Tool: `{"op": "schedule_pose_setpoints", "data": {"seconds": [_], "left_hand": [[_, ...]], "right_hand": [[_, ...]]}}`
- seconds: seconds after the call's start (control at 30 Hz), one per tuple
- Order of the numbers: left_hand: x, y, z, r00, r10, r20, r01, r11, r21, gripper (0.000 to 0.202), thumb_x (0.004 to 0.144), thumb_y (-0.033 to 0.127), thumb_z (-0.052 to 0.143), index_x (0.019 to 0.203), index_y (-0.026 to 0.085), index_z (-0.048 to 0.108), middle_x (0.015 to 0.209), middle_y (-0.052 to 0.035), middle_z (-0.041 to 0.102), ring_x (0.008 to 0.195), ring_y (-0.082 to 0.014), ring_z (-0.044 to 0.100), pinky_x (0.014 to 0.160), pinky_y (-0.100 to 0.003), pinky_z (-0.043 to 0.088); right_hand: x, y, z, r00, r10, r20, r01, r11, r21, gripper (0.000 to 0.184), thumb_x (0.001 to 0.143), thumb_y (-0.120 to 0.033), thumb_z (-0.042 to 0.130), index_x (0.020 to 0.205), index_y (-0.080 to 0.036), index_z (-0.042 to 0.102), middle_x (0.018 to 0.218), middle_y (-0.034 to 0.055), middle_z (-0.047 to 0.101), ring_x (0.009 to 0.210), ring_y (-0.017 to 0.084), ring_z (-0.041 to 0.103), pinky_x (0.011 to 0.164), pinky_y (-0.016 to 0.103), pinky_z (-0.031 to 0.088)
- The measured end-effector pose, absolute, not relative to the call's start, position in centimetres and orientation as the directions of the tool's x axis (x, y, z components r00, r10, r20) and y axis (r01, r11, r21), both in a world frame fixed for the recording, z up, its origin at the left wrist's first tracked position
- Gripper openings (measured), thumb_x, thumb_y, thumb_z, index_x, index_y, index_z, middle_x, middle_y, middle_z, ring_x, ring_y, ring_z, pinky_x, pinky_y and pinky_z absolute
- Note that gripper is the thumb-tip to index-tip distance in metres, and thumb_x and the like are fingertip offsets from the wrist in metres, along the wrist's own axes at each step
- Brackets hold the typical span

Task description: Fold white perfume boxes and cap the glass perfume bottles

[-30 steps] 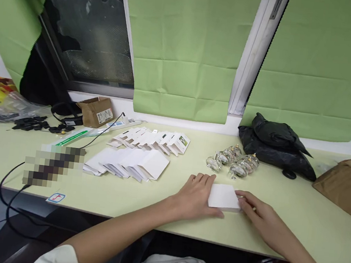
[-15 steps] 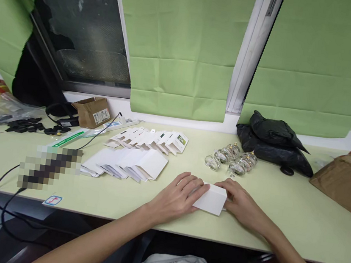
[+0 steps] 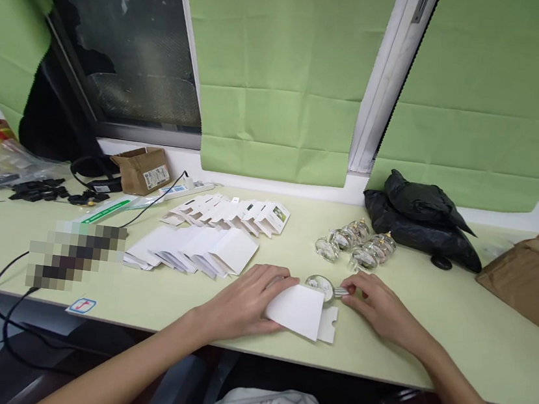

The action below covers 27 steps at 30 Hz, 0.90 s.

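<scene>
My left hand (image 3: 247, 301) grips the left side of a small white cardboard box (image 3: 296, 309) whose open flap (image 3: 328, 324) points right, near the front of the pale green table (image 3: 468, 344). A small round glass bottle (image 3: 322, 285) lies just behind the box's open end. My right hand (image 3: 377, 304) pinches the bottle's neck with its fingertips. A cluster of several similar glass bottles (image 3: 356, 245) stands a little farther back.
Fanned stacks of flat white box blanks (image 3: 199, 249) and printed cards (image 3: 233, 214) lie to the left. A black plastic bag (image 3: 419, 217) sits at the back right, a brown paper package (image 3: 533, 277) at the far right. A small cardboard box (image 3: 142, 170), cables and black parts lie at the back left.
The white box slid left and toward me in my left hand, its flap now open. A glass bottle has come into view behind it, held by my right hand.
</scene>
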<state>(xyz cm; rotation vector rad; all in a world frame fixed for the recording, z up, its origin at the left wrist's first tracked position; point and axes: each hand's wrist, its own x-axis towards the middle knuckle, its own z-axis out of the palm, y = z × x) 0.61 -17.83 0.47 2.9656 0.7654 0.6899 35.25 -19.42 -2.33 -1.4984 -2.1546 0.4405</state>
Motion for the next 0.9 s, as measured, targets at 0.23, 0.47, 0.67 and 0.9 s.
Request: {"op": "schedule_pose_setpoints", "data": {"seconds": [0.23, 0.47, 0.67, 0.9], "left_hand": [[-1.7, -16.8, 3.3, 0.679, 0.636, 0.366, 0.471, -0.760, 0.447, 0.073, 0.086, 0.044, 0.079, 0.151, 0.032, 0.048, 0.147, -0.0107, 0.052, 0.135, -0.0288, 0.053, 0.111, -0.044, 0.049], [0.2, -12.5, 3.4, 0.541, 0.823, 0.174, -0.109, -0.136, 0.985, 0.058, 0.100, 0.053, 0.055, 0.151, 0.024, 0.052, 0.156, -0.0146, 0.051, 0.139, -0.0362, 0.053, 0.111, -0.052, 0.047], [4.5, -9.7, 2.8, 0.673, 0.738, 0.053, -0.414, 0.317, 0.853, 0.059, 0.102, 0.052, 0.048, 0.145, 0.014, 0.055, 0.139, -0.0212, 0.065, 0.121, -0.0381, 0.068, 0.110, -0.056, 0.047], [4.7, -8.0, 1.3, 0.650, 0.760, 0.013, -0.457, 0.377, 0.806, 0.058, 0.100, 0.047, 0.048, 0.141, 0.007, 0.058, 0.131, -0.0237, 0.070, 0.115, -0.0349, 0.071, 0.107, -0.049, 0.051]], "right_hand": [[38.3, -20.3, -3.0, -0.203, 0.965, 0.168, 0.835, 0.260, -0.485, 0.024, 0.100, -0.048, 0.054, 0.102, -0.028, 0.067, 0.103, 0.0053, 0.070, 0.095, 0.027, 0.062, 0.080, 0.040, 0.051], [36.6, -20.4, 0.4, -0.142, 0.946, 0.291, 0.824, 0.276, -0.495, 0.035, 0.102, -0.053, 0.050, 0.125, -0.029, 0.063, 0.105, 0.0065, 0.067, 0.090, 0.024, 0.063, 0.080, 0.039, 0.051], [30.6, -16.6, 4.5, -0.341, 0.816, 0.467, 0.597, 0.572, -0.562, 0.037, 0.105, -0.045, 0.051, 0.138, -0.032, 0.060, 0.134, 0.0093, 0.062, 0.103, 0.024, 0.063, 0.080, 0.038, 0.054], [27.9, -12.4, 4.2, -0.284, 0.800, 0.528, 0.472, 0.596, -0.649, 0.031, 0.103, -0.042, 0.055, 0.130, -0.030, 0.064, 0.137, 0.0071, 0.063, 0.088, 0.019, 0.064, 0.074, 0.037, 0.055]]}}
